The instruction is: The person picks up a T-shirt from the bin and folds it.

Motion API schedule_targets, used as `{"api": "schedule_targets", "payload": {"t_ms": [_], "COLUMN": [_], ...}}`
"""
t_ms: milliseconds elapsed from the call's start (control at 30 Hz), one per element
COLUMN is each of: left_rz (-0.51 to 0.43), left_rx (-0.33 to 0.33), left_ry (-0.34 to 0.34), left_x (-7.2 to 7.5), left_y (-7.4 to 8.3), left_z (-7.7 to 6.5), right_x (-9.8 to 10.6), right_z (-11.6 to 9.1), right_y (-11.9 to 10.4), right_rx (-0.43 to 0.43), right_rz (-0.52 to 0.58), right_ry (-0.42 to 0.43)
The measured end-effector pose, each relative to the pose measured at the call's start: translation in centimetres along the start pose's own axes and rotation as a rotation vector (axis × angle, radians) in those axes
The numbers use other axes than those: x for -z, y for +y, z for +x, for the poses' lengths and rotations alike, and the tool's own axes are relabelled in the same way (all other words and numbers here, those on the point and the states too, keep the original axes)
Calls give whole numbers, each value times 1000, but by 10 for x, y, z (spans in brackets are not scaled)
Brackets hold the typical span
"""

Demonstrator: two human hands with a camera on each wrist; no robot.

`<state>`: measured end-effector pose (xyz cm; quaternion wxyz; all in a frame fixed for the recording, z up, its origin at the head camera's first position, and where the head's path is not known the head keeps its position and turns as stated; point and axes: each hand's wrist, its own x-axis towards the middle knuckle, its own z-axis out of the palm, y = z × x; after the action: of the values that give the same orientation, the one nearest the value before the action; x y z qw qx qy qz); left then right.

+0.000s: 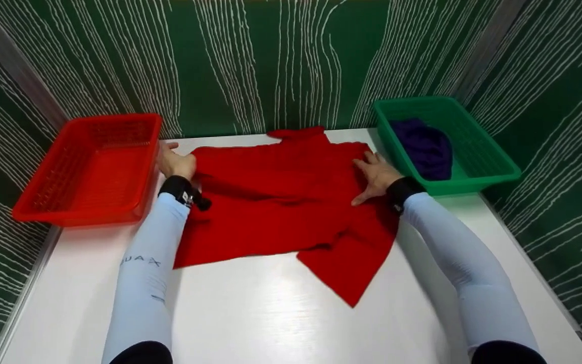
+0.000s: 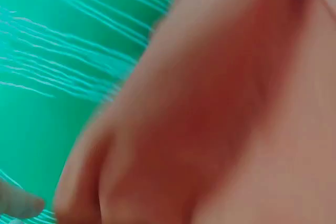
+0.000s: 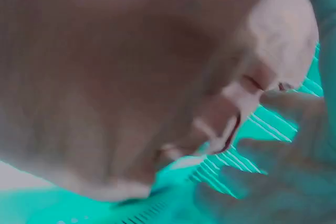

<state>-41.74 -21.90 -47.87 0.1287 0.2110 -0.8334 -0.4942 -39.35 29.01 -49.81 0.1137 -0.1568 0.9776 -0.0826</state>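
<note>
A red T-shirt (image 1: 260, 202) lies spread sideways and wrinkled on the white table (image 1: 260, 313), one sleeve (image 1: 354, 275) reaching toward the near side and the other poking out at the back. At its far left corner, beside the red basket, is my left hand (image 1: 176, 164), one finger pointing left. My right hand (image 1: 379, 177) touches the shirt's right end, thumb and fingers spread apart. Blurred, reddish close-up surfaces fill much of both wrist views; spread fingers (image 3: 247, 171) show at the right of the right wrist view.
A red plastic basket (image 1: 142, 202) stands at the left. On the right, a green basket (image 1: 493, 178) holds a purple cloth (image 1: 425, 149). Green panels with white streaky lines (image 1: 210, 65) close off the back and both sides of the table.
</note>
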Motion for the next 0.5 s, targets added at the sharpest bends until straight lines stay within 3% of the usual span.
{"api": "schedule_targets", "payload": {"t_ms": [100,167,233,300,367,433,500], "left_rz": [275,398,473,547,646,762,863], "left_rx": [-230,-401,-546,-608,-624,-651,-667], "left_ry": [-103,-242,-440,-648,-790,-830,-810], "left_x": [1,-1,-1,1,6,12,19], "left_y": [-6,-9,-12,-16,-21,-27,-33], "left_z": [-21,-43,-66,-88,-105,-118,-127], "right_x": [5,6,4,0,-6,-12,-16], "right_z": [-13,-25,-36,-47,-56,-64,-71], "right_y": [-3,-12,-21,-28,-31,-29,-24], "right_rx": [49,91,123,142,149,172,197], "right_rz": [-32,-42,-38,-31,-31,-33,-53], "right_ry": [98,128,120,74,15,-20,-1]}}
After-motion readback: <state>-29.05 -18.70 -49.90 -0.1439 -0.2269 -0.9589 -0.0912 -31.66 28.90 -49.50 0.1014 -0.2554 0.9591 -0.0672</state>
